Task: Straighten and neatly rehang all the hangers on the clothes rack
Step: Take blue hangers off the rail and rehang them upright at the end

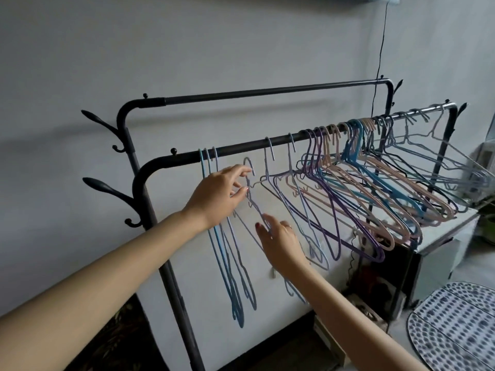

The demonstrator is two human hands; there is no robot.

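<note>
Grey wall behind, the front rail (241, 146) of the black clothes rack (150, 183) awaits the lilac hanger (253, 202) (hook unhung) pinched at its neck by left hand (217, 195), right hand (280, 241) steadying its shoulder with relaxed fingers (263, 228).

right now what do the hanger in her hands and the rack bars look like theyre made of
The lavender hanger, pinched at its neck by the left hand, looks like thin wire with a matte coloured coating: slim, even in thickness, no metal glint. The front rail and the rear rail look like metal tube with a dark, faintly sheened finish, though paint or powder coat cannot be told apart.
</note>
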